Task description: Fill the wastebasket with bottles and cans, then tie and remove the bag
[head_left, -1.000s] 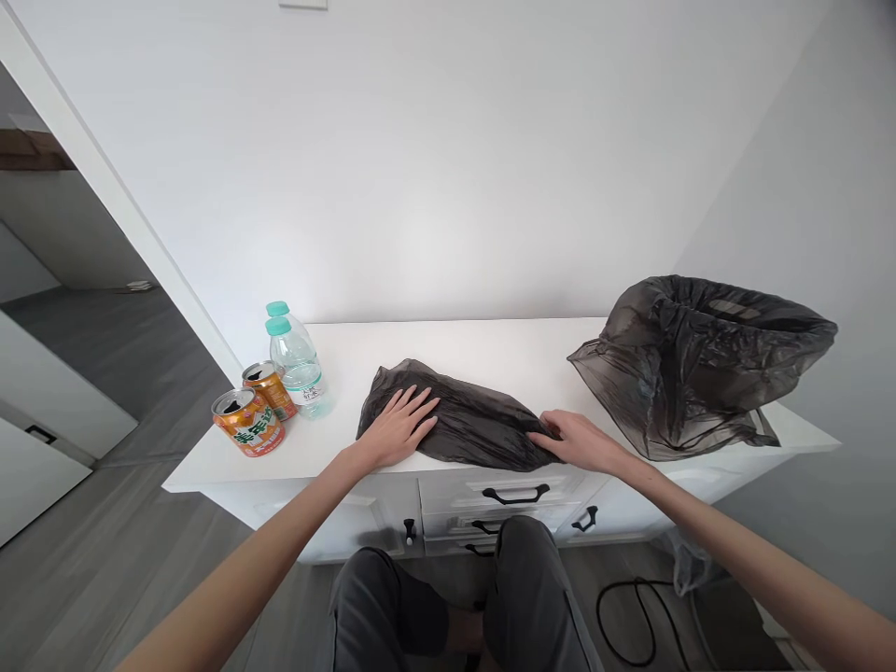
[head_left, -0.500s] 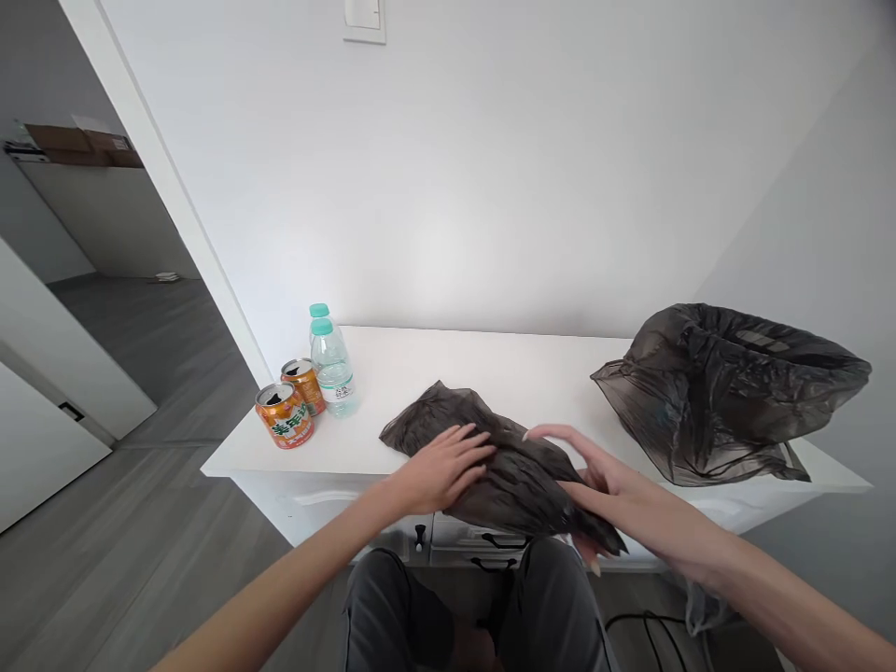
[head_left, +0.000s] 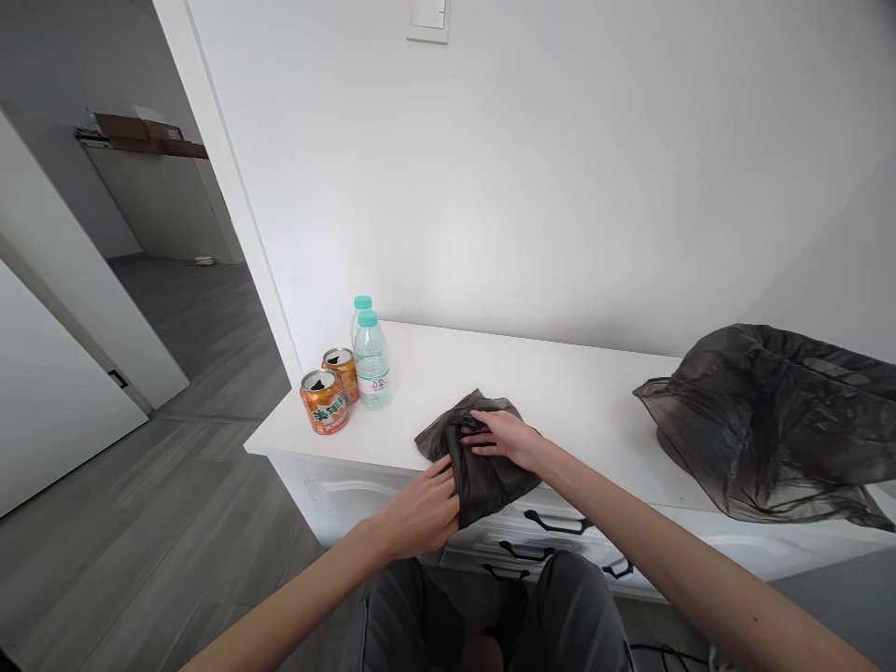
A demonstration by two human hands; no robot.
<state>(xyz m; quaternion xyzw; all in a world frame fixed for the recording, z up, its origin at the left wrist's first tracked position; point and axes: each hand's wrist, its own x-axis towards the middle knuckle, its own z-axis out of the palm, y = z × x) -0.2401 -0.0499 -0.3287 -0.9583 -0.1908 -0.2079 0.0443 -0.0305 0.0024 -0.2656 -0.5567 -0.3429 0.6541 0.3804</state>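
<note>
The work looks partway along: the bag [head_left: 494, 485] is gathered into a small, uneven bundle — doubled over, by the look of it, but not flat or neat. It lies at the front of the desk [head_left: 574, 383], with its near part out over the edge.

Left to deal with, I judge, are a loose corner on the bundle's far left side and the creases bunched under the fingers. The left hand [head_left: 428, 504] is at the bag's near left edge, fingers bent against it; the thumb is hidden, so I cannot tell whether it grips. The right hand [head_left: 511, 439] lies over the bag's top, fingers a little apart and thumb spread — whether they pinch any plastic I cannot tell.

Left of the bag, two cans [head_left: 324, 408] and two bottles [head_left: 372, 362] stand upright, untouched. Well to its right sits a second bag [head_left: 756, 425], loose and wide-mouthed, not folded.
</note>
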